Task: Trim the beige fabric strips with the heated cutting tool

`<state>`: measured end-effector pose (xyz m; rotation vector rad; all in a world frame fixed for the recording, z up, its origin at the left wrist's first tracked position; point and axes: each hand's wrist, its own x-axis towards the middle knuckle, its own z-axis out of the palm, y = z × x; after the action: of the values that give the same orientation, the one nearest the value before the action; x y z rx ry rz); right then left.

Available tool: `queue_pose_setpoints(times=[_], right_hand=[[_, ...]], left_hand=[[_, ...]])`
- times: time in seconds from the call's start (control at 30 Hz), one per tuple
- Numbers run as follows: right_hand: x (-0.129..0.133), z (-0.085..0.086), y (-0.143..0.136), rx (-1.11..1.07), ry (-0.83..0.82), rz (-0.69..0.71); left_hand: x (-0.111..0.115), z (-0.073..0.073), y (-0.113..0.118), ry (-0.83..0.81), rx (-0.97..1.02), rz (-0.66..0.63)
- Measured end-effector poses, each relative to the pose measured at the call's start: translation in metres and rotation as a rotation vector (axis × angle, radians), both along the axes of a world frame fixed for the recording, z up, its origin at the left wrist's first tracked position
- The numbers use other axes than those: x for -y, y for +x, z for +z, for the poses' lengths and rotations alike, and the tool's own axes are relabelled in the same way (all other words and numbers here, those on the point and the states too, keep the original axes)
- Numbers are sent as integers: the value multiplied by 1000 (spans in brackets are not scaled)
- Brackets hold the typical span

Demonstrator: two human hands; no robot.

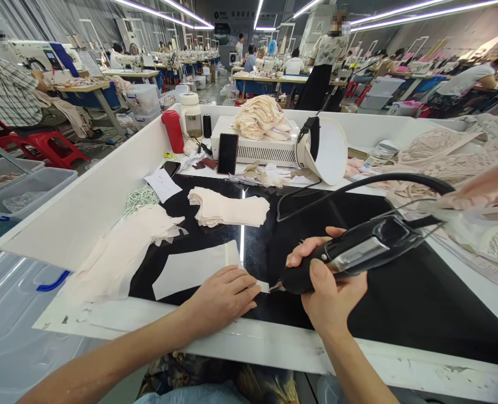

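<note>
A pale fabric piece (193, 269) lies flat on the black work surface (400, 303). My left hand (227, 294) rests palm down on its right part, fingers spread a little. My right hand (333, 286) is wrapped round a black handheld tool (358, 252) with a silver plate on its side. The tool's thin metal tip meets the right end of the fabric, just beyond my left fingertips. A black cable runs from the tool's rear. Behind the piece sits a stack of cream fabric pieces (227, 209); a larger pale pile (126, 247) lies at the left.
At the back stand a white lamp (327, 151), a phone (228, 154), a red cup (173, 131) and a white box (257, 150) bearing fabric. Lace (438, 151) covers the right side, where another person's hand (488, 182) reaches in. A low white wall edges the left.
</note>
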<state>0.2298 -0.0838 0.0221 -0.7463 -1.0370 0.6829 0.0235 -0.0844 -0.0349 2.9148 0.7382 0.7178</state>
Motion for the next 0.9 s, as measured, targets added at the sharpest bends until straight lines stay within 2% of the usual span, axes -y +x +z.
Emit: queue_pose_setpoints(times=[0.3,0.67,0.9], right_hand=[[4,2,3,9,-36,-35],[1,11,1,-69,-37,-66],[-13,19,-14,-101,-2,-62]], left_hand=[[-2,-3,-15,-14,-18,18],[-1,-4,-10,16,-19,2],[-3,-7,-6,37,4,-6]])
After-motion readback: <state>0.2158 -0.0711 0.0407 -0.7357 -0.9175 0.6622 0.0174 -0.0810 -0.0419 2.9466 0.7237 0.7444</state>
